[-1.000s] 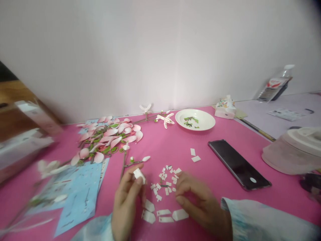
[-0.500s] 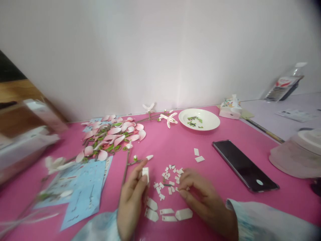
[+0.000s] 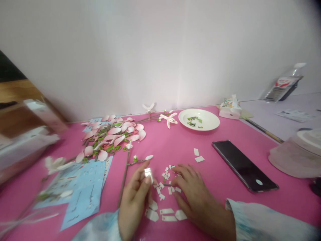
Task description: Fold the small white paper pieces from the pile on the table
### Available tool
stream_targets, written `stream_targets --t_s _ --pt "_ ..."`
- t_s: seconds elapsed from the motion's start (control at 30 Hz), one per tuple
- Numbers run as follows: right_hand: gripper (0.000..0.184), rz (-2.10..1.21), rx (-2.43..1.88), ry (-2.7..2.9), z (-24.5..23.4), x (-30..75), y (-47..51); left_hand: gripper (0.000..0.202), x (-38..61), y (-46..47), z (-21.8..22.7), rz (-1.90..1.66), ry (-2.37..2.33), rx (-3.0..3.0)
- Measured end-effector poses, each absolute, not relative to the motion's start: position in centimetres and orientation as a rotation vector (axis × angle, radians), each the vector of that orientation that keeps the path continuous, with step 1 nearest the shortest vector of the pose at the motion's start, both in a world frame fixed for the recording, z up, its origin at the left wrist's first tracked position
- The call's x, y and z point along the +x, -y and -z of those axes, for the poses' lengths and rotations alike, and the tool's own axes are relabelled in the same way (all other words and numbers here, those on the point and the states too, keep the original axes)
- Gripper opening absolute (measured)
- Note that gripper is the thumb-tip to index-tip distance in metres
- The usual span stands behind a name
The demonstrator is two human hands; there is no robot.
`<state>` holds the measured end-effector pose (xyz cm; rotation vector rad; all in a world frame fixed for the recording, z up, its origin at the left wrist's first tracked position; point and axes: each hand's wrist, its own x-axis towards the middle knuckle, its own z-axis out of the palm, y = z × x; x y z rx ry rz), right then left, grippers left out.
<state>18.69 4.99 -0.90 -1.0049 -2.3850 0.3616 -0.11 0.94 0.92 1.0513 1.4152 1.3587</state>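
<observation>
The left hand (image 3: 132,197) is at 6 o'clock from the work area, and its thumb and fingers (image 3: 141,177) are closed in a pinch on a small white piece (image 3: 148,174), which is held up just above the table. The right hand (image 3: 197,194) is beside it at 4 o'clock, with its fingers (image 3: 179,174) spread and curved. They touch or nearly touch the white scraps (image 3: 167,180), and I cannot see them gripping anything. The scraps lie in a loose group between the two hands, and a thin green strip (image 3: 167,184) lies among them. Larger white strips (image 3: 163,214) lie at 6 o'clock, close to the wrists.

A thin stem with a bud (image 3: 127,167) stands just beside the left hand at 10 o'clock, and blue paper (image 3: 82,187) lies at 9 o'clock. Pink petals (image 3: 110,137) are heaped at 11 o'clock. On the pink table (image 3: 180,140), a phone (image 3: 244,165) lies at 2 o'clock and a white plate (image 3: 199,119) with green bits is at 1 o'clock. Nothing lies on top of the scraps, but the hands cover part of the view.
</observation>
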Motion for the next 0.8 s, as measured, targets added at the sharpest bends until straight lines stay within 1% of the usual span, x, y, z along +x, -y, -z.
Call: stream_targets --t_s 0.17,0.43,0.5,0.67,0.8 --pt "0.020 -0.412 -0.989 2.398 0.70 18.73 -5.00 0.046 0.15 -1.01 -1.00 -1.288 -1.417 1.030" --pt "0.015 -0.547 -1.006 2.335 1.27 18.66 -5.24 0.044 0.40 -0.87 -0.49 -1.205 -1.348 0.972" --pt "0.017 -0.553 -0.970 2.309 1.45 18.72 -5.27 0.038 0.42 -0.86 -0.45 -1.190 -1.347 0.984" --pt "0.014 -0.625 -0.816 2.209 1.12 19.03 -5.38 0.014 0.55 -0.76 -0.53 -1.172 -1.288 1.061" --pt "0.017 -0.729 -0.588 2.114 0.61 19.22 -5.38 0.011 0.57 -0.61 -0.46 -1.160 -1.302 1.043"
